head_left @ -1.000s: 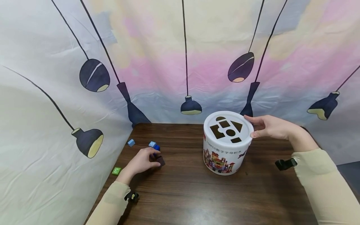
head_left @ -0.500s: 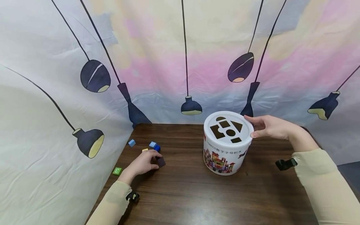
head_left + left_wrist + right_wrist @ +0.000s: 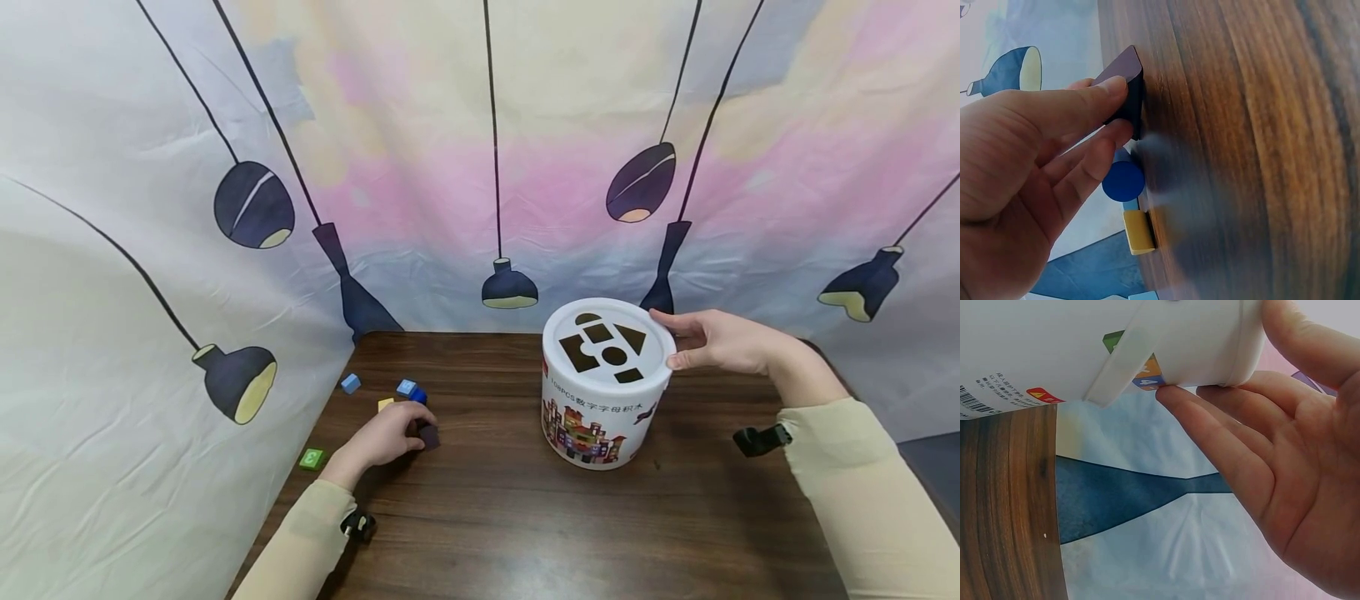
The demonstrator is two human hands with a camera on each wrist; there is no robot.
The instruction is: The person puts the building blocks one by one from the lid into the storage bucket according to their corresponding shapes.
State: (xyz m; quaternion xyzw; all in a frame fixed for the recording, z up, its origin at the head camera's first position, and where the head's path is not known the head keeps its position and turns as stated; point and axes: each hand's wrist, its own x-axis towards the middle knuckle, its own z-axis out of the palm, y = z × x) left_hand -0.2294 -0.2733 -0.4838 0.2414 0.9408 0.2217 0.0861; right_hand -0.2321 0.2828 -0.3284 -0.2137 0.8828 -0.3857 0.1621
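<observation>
At left, the left hand (image 3: 382,433) pinches a dark purple block (image 3: 430,437) between thumb and fingertips, low over the brown wood-grain table (image 3: 487,517); whether the block touches the wood I cannot tell. To the right, well apart from it, the right hand (image 3: 723,339) grips the rim of a printed white plastic bucket (image 3: 604,400), thumb and fingers set round its edge. As far as shown, one block is in the grip and five pieces lie loose; the bucket's contents are hidden.

Those pieces, left to right: a green numbered block (image 3: 311,458), a light blue block (image 3: 350,383), a yellow block (image 3: 386,404) partly covered by the left hand, a second light blue block (image 3: 406,387) and a dark blue cylinder (image 3: 418,397) near the fingers. The white lid (image 3: 652,358) covers the bucket, leaving only shaped cut-outs open.
</observation>
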